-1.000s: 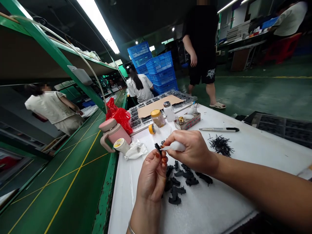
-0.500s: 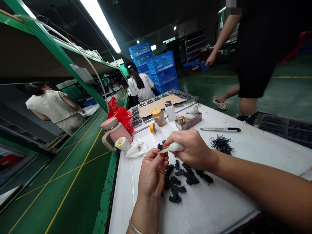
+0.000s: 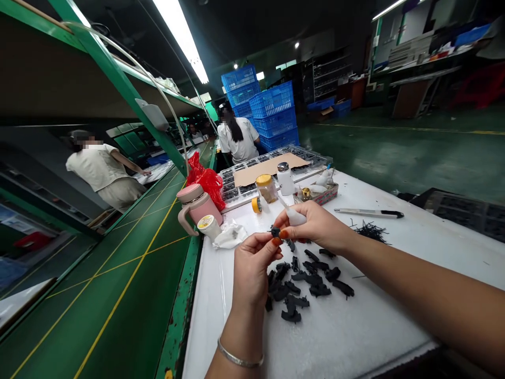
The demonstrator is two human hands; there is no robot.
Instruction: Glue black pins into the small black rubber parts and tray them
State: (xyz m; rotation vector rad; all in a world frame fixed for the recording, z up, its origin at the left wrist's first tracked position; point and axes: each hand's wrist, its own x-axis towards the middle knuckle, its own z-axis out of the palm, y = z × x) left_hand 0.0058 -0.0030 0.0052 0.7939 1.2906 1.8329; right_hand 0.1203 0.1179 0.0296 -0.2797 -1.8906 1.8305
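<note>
My left hand [image 3: 254, 266] is closed, thumb and fingertips pinching a small black plastic part [image 3: 275, 231]. My right hand [image 3: 317, 226] wraps round a small white squeeze bottle [image 3: 295, 217] with a thin nozzle, which points up and away from the part. The thumb and a fingertip of that same hand meet the black part at its right side. On the white tabletop [image 3: 339, 337] below both hands lie several loose black plastic parts [image 3: 310, 276]. A heap of thin black pins [image 3: 371, 231] sits beyond my right forearm, partly hidden by it.
Farther back stand a pink mug [image 3: 201, 208], a yellow-lidded jar [image 3: 266, 188], a white bottle with a metal cap [image 3: 284, 180] and a small box [image 3: 327, 195]. A pen-like tool [image 3: 369, 212] lies at right. The green conveyor belt [image 3: 130, 295] runs along the left; two people work nearby.
The squeeze bottle's nozzle has swung up off the black part, and my right fingers have come onto the part. The view has shifted slightly, and a person walking at right has left it.
</note>
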